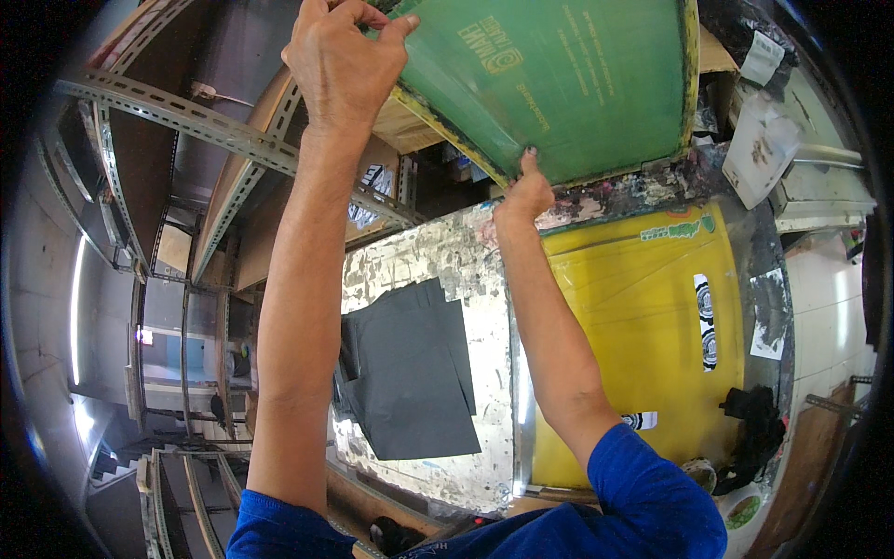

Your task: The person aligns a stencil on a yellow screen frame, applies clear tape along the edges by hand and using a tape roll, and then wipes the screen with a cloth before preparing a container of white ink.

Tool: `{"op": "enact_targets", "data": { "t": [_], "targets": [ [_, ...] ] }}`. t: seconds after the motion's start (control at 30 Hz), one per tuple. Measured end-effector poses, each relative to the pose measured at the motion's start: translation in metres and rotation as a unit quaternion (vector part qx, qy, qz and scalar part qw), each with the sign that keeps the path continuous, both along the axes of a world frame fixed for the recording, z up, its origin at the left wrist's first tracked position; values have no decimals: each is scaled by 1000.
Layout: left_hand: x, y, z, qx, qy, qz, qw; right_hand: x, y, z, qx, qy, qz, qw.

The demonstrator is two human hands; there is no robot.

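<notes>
A green screen-printing frame [568,74] with a yellowed wooden rim is raised at the top of the view. My left hand [340,61] grips its upper left edge, fingers curled over the rim. My right hand [523,194] holds the frame's lower corner from beneath. Both arms reach upward, with blue sleeves at the bottom edge. Below lies a second frame with yellow mesh [643,326] on an ink-stained table [447,261]. A stack of black sheets [410,373] lies on the table's left part.
Slotted metal shelving [186,116] with wooden boards stands at the left. A white container [759,149] sits at the top right. A black rag [754,424] and a tape roll [700,473] lie by the yellow frame's right side.
</notes>
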State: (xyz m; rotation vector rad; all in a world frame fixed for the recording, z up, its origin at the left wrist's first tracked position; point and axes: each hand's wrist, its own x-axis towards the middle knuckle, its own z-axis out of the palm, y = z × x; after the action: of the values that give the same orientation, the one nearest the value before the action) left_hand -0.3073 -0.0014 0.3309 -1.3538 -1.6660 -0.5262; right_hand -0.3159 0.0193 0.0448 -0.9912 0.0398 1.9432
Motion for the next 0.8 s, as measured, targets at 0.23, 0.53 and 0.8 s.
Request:
{"op": "enact_targets", "data": {
  "t": [0.23,0.53,0.8],
  "targets": [
    [1,-1,3,-13,44,-14,999,-11,-10,-25,91,-68,-30,993],
    [-12,-13,19,-11,-120,-41,992,1,-22,-33,235,-112,8,965],
    [-72,-18,15,-113,-65,1,991,126,-14,-23,487,-321,289,759]
  ]
}}
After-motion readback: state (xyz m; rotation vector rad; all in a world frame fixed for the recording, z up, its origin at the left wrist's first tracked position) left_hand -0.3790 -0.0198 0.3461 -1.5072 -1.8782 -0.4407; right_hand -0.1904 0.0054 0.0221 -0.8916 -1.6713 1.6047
